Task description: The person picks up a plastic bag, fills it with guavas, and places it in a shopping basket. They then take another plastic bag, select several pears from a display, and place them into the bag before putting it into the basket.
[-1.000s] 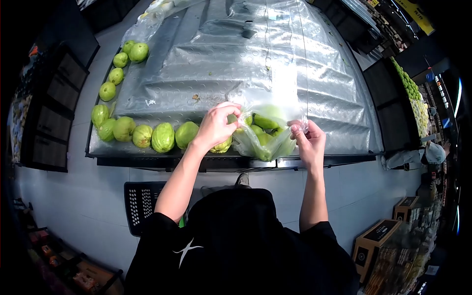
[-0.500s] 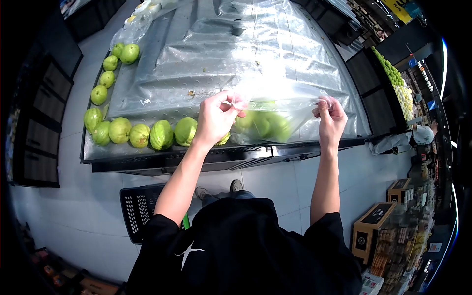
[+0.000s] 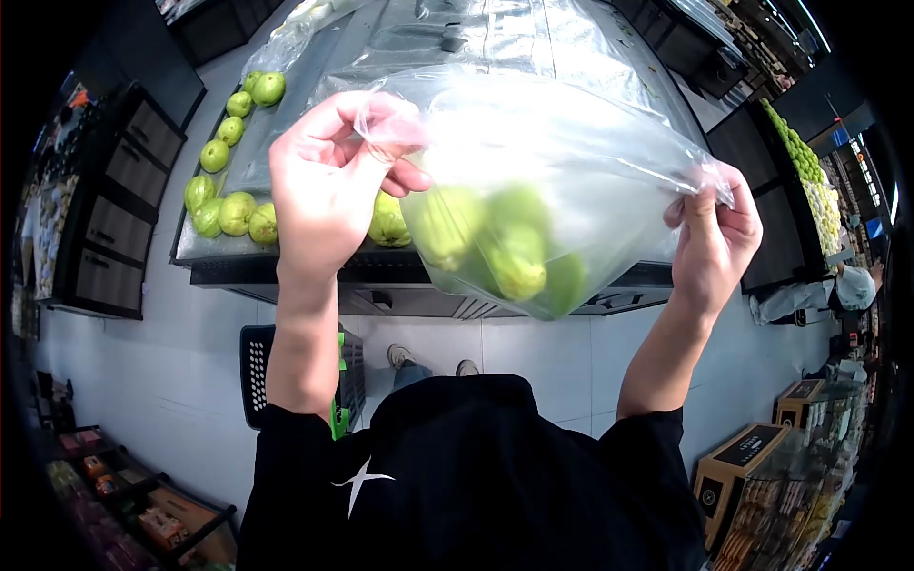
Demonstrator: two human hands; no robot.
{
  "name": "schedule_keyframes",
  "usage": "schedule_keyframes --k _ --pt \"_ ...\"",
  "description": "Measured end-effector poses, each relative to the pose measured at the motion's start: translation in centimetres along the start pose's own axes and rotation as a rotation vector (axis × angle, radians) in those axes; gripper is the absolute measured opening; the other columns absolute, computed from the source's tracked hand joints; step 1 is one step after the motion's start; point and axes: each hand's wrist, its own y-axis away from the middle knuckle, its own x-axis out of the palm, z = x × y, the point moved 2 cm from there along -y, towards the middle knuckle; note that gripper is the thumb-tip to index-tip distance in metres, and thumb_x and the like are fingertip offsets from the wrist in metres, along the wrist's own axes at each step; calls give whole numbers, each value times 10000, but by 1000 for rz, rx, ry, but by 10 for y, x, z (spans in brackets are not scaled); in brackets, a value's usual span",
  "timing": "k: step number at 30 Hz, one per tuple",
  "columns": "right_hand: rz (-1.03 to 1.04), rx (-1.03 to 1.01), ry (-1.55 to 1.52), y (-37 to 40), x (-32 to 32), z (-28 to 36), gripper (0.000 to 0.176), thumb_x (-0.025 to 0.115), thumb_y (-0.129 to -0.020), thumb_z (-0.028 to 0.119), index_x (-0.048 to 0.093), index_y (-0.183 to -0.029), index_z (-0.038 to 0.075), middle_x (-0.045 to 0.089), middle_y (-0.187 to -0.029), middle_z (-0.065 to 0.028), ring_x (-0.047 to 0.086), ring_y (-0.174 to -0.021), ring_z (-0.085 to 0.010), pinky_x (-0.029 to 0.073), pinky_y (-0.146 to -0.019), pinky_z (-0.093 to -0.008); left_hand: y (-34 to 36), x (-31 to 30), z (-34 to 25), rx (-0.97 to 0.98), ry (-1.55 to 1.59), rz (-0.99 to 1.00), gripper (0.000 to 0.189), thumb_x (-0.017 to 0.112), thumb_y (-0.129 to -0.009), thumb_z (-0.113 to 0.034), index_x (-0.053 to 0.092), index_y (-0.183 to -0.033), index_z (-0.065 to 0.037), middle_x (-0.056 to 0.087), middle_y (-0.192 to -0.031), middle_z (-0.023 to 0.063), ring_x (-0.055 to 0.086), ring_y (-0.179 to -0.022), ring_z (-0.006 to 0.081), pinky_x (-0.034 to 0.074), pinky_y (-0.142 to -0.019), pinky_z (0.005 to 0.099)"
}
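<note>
A clear plastic bag (image 3: 609,181) hangs between my two hands, stretched wide at its top. Several green guavas (image 3: 519,266) lie at its bottom, seen through the film. My left hand (image 3: 338,171) pinches the bag's left corner between thumb and fingers. The opposite corner is gripped by my right hand (image 3: 716,224). Behind the bag, a row of loose guavas (image 3: 237,213) lines the front and left edges of the display stand (image 3: 228,266); my left hand and forearm hide part of that row.
Crumpled plastic sheeting (image 3: 381,48) covers the stand. A black basket with green parts (image 3: 350,376) is on the floor by my left side. Cardboard boxes (image 3: 747,452) stand at the lower right. Farther right, a person (image 3: 852,287) is near the shelves.
Both hands have risen toward me and moved farther apart, lifting the bag with the guavas off the stand's front edge. The bag now spreads wider.
</note>
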Motion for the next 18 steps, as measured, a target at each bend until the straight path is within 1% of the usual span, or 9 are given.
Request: schedule_keyframes --k 3,6,7,11,12,14,16,17,18 --pt "351 148 -108 35 8 19 68 644 -939 30 650 -921 -36 686 -842 -83 667 -708 -124 524 -596 -227 3 16 -10 -89 -186 22 136 656 -960 -129 681 -999 -1 701 -863 60 669 -650 99 500 -575 192" --pt "636 268 -243 74 45 18 49 633 -924 -11 666 -957 -29 706 -862 -64 661 -692 -123 521 -627 -239 20 60 -6 -197 -176 207 115 650 -945 -96 676 -979 11 690 -837 31 632 -691 84 506 -637 219" --pt "579 441 -376 87 56 13 73 633 -948 20 651 -942 -50 691 -840 -81 670 -668 -124 533 -597 -233 30 70 -5 -207 -249 232 111 646 -938 -81 679 -967 21 684 -827 42 624 -694 87 499 -635 227" --pt "358 706 -773 160 69 -31 344 622 -969 46 421 -1244 -1 707 -916 -156 708 -731 -187 571 -648 -255 83 62 -10 -322 -373 158 96 633 -918 -37 681 -938 43 664 -829 70 610 -747 100 486 -650 252" --pt "346 745 -779 175 71 -31 429 617 -978 59 342 -1305 13 711 -948 -171 713 -761 -190 579 -686 -264 97 54 -9 -297 -364 220 114 608 -956 -36 669 -979 58 661 -948 80 630 -826 119 512 -728 237" --pt "276 901 -842 189 85 -28 563 626 -975 77 259 -1395 1 712 -976 -161 719 -802 -197 609 -697 -290 126 60 -15 -95 -462 210 73 616 -922 -29 663 -891 18 623 -924 92 597 -761 156 493 -681 275" --pt "152 923 -864 208 101 -31 461 607 -959 5 399 -1369 -30 706 -977 -120 694 -835 -158 580 -714 -267 154 67 -29 -242 -501 189 57 623 -899 -32 658 -875 7 603 -939 97 593 -812 220 497 -743 318" --pt "186 934 -875 224 105 -44 461 607 -959 5 399 -1369 -30 706 -977 -120 694 -835 -158 580 -714 -267 164 65 -27 -90 -653 221 58 638 -844 -24 672 -883 3 586 -951 97 585 -900 263 489 -787 359" --pt "262 868 -768 241 106 -62 367 582 -939 -38 493 -1295 -39 702 -979 -103 678 -838 -141 559 -725 -257 177 66 -25 -89 -679 177 103 665 -792 -31 688 -890 -11 591 -945 92 581 -933 278 484 -814 381"
